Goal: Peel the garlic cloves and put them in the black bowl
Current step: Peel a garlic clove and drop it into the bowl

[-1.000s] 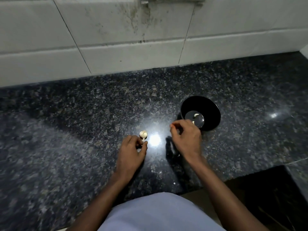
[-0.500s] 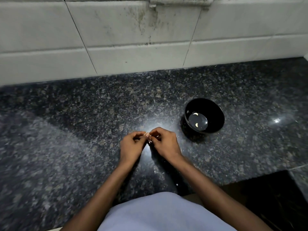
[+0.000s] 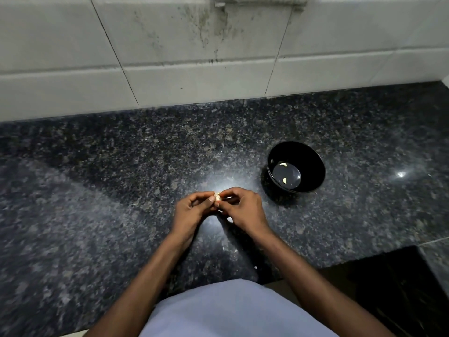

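A small pale garlic clove (image 3: pixel 217 196) is held just above the dark granite counter (image 3: pixel 97 190), pinched between both hands. My left hand (image 3: pixel 192 210) grips it from the left with thumb and fingertips. My right hand (image 3: pixel 240 207) pinches it from the right, fingers curled. To the right stands the black bowl (image 3: pixel 313 166), with two peeled white cloves (image 3: pixel 284 180) lying on its bottom. Most of the held clove is hidden by my fingers.
A white tiled wall (image 3: pixel 194 57) runs along the back of the counter. At the lower right the counter edge drops to a dark opening (image 3: pixel 388 288). A tiny white scrap (image 3: pixel 255 267) lies near the front edge.
One second ago my left hand held the clove alone and my right hand was near the bowl. My right hand has come left and joined on the clove; both hands hold it now.
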